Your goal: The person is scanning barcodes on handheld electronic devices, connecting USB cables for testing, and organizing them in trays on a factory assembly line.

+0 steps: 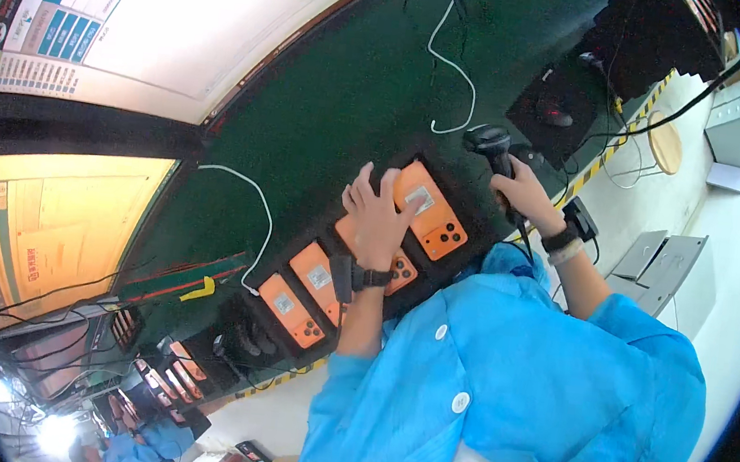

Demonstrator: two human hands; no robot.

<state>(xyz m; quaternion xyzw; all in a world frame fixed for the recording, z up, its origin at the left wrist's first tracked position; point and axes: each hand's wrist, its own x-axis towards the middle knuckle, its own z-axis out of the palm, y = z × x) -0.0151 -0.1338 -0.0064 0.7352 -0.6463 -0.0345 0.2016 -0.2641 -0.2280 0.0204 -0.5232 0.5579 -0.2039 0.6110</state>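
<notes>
In my right hand [528,198] is a black handheld barcode scanner [489,143], gripped by its handle with the head turned left. My left hand [376,218] hovers over or rests on the row of phones, fingers spread; whether it touches one I cannot tell. Its thumb lies by the white label on the rightmost orange phone [446,212]. Under that hand another orange phone [403,275] is partly hidden. Two more orange phones, one [317,266] beside my left wrist and one [291,308] at the row's left end, lie back up with white labels and camera bumps.
Two lit monitors, one above [184,22] and one below [50,224], stand at the left. White cables [267,220] cross the dark green bench [341,75]. A computer mouse [554,113] glows red at the far right. More phones [179,373] lie lower left, near a person in blue [134,454].
</notes>
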